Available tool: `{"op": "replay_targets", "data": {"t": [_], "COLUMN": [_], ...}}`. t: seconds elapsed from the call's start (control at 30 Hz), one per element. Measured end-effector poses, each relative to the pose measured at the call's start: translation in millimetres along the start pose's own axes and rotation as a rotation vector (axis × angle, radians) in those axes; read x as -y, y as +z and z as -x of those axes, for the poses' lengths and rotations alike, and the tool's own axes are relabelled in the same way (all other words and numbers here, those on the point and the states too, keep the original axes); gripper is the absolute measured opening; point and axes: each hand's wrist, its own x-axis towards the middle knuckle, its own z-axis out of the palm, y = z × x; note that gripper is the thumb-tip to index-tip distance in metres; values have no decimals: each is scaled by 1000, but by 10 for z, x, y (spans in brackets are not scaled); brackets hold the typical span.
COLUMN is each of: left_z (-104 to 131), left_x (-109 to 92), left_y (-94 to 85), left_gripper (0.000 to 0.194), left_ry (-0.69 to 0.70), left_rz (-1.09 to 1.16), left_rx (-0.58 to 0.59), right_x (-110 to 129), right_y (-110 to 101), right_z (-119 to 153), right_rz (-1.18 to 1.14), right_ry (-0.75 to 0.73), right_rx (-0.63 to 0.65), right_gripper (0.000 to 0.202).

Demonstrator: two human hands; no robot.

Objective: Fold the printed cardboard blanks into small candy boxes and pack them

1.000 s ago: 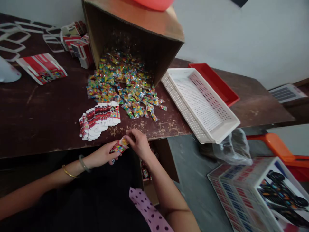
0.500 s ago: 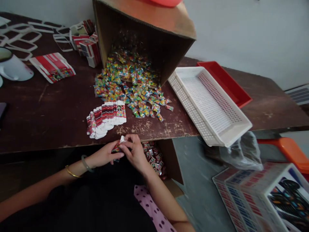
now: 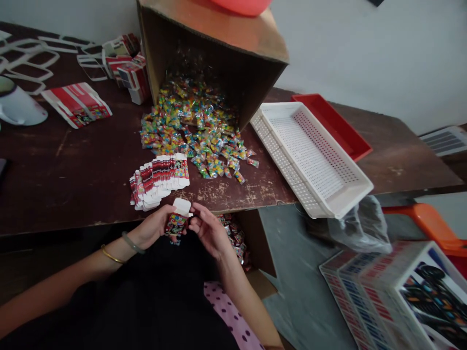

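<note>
My left hand (image 3: 158, 226) is closed around a small printed carton (image 3: 176, 224), its white top flap standing up. My right hand (image 3: 209, 228) is at the carton's right side, palm partly turned up and fingers loosely bent apart. Its fingertips are by a small white side flap; whether they touch it I cannot tell. Just beyond on the table lies a fanned stack of flat cartons (image 3: 160, 176). Behind them, small clear packets of colourful candy (image 3: 215, 146) spill from a tipped cardboard box (image 3: 251, 41).
Below the table edge, a cardboard box (image 3: 260, 243) holds filled red cartons. A white perforated basket (image 3: 310, 206) overlaps a red tray (image 3: 341, 121) on the right. At left are a mug (image 3: 24, 104) and a red-and-white package (image 3: 80, 102). A plastic crate (image 3: 372, 287) stands lower right.
The carton has turned so its printed face and raised white flap show. My right hand has drawn back slightly to the right, its fingers loosening. The whole view has shifted slightly.
</note>
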Motion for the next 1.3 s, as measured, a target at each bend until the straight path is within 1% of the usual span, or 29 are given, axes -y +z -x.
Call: {"op": "replay_targets", "data": {"t": [0.03, 0.1, 0.17, 0.2, 0.23, 0.3, 0.37, 0.43, 0.47, 0.5, 0.53, 0.6, 0.63, 0.7, 0.77, 0.83, 0.9, 0.93, 0.97, 1.03, 1.1, 1.17, 1.23, 1.3], "left_z": [7, 27, 46, 50, 50, 33, 1, -32, -43, -50, -51, -41, -32, -12, 1, 5, 2, -1, -5, -12, -11, 7, 39, 77], "left_x": [-6, -14, -19, -21, -23, -25, -26, -27, -26, -24, -22, -18, -16, -14, -4, 30, 91, 127, 159, 192, 161, 68, -46, -140], "left_y": [3, 12, 19, 18, 15, 1, -13, -21, -23, -27, -33, -57, -76, -121, -160, -163, -115, -75, -29, 45, 56, -15, -134, -245], "left_gripper": [39, 38, 37, 35, 33, 31, 31, 33, 34, 35, 35, 35, 34, 36, 36, 34, 37, 41, 44, 49, 51, 48, 43, 41], "left_ry": [-2, 23, 84, 124, 163, 211, 169, 85, 61, 54, 64, 102, 116, 127, 122, 99, 59, 36, 11, -25, -7, 55, 115, 147], "left_rz": [2, -67, -197, -279, -362, -478, -466, -365, -318, -279, -243, -192, -194, -265, -374, -410, -367, -330, -295, -269, -321, -394, -412, -386], "left_rx": [-14, -40, -38, -35, -34, -43, -63, -84, -95, -100, -88, -15, 34, 116, 153, 165, 182, 193, 211, 264, 286, 231, 113, -11], "right_x": [13, 23, 31, 42, 60, 110, 165, 205, 218, 228, 237, 250, 252, 230, 154, 33, -68, -82, -59, 107, 384, 652, 791, 773], "right_y": [8, 25, 47, 58, 69, 87, 100, 112, 118, 122, 123, 114, 101, 65, 25, -7, -38, -61, -93, -194, -329, -448, -491, -431], "right_z": [6, 1, -25, -43, -61, -91, -103, -103, -105, -110, -121, -159, -181, -217, -220, -175, -80, -14, 64, 242, 407, 476, 368, 60], "right_rz": [-15, 18, 145, 241, 357, 626, 884, 1039, 1063, 1055, 1022, 923, 875, 805, 788, 854, 965, 1011, 1043, 1083, 1168, 1325, 1466, 1515], "right_ry": [14, 41, 35, 6, -43, -196, -377, -488, -509, -514, -508, -472, -437, -351, -324, -412, -544, -590, -610, -571, -452, -340, -323, -408], "right_rx": [3, 21, 56, 72, 87, 116, 180, 266, 285, 277, 243, 157, 132, 126, 130, 111, 84, 71, 62, 57, 77, 75, 41, 44], "right_gripper": [40, 39, 37, 36, 34, 25, 21, 26, 29, 30, 29, 25, 23, 22, 21, 23, 28, 29, 30, 27, 23, 21, 22, 27]}}
